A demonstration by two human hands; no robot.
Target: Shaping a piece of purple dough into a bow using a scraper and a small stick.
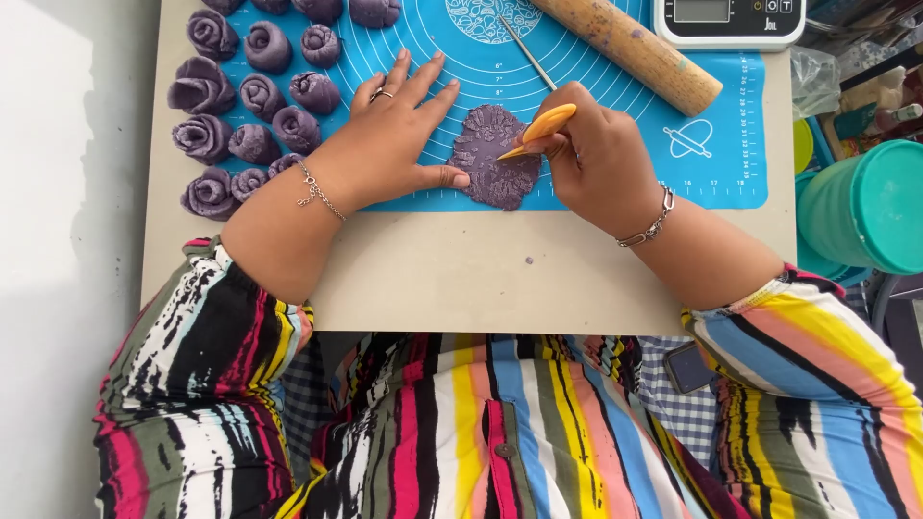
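A flat piece of purple dough [495, 159] with a textured surface lies on a blue silicone baking mat [615, 125]. My left hand [389, 135] rests flat on the mat, fingers spread, its thumb tip touching the dough's left edge. My right hand [596, 154] grips a small orange plastic tool [540, 128] whose tip presses on the dough's upper right part. Both wrists wear thin bracelets.
Several purple dough roses [252, 91] sit in rows at the left of the mat. A wooden rolling pin [630, 48] and a thin metal stick [527, 53] lie at the back, beside a white kitchen scale [731, 21]. A teal container [860, 207] stands right of the beige table [481, 279].
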